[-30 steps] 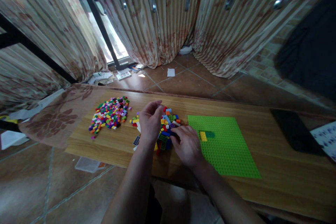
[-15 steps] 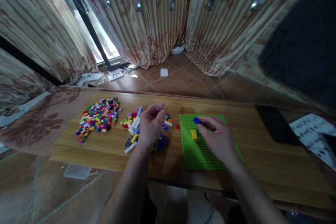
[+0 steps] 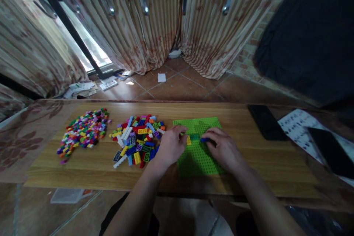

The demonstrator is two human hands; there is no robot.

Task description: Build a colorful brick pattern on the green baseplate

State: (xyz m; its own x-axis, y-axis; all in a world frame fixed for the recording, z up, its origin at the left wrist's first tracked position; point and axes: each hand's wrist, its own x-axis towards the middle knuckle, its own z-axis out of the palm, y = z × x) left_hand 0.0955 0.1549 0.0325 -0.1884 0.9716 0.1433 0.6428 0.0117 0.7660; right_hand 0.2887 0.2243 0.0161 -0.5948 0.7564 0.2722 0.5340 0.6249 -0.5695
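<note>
A green studded baseplate [image 3: 190, 167] lies on the wooden tabletop in front of me. My right hand [image 3: 222, 149] is over its right half, thumb and fingers pinched on a blue brick [image 3: 204, 139]. Left of that brick, a dark green brick [image 3: 195, 137] sits on the plate beside a yellow brick [image 3: 188, 140]. My left hand [image 3: 173, 145] is over the plate's left edge, fingers curled and thumb a little apart from them. Its fingertips are close to the yellow brick; whether they touch it I cannot tell. Part of the yellow brick is hidden behind this hand.
A pile of larger mixed bricks [image 3: 138, 140] spreads left of the baseplate. Farther left lies a heap of small colourful pieces [image 3: 84, 129]. On the right are a black flat object [image 3: 267, 121], a printed sheet [image 3: 297, 127] and a dark phone-like slab [image 3: 332, 151].
My left hand has moved from above the brick pile to the baseplate, near the yellow brick. My right hand has lowered the blue brick beside the dark green one. The view has shifted right.
</note>
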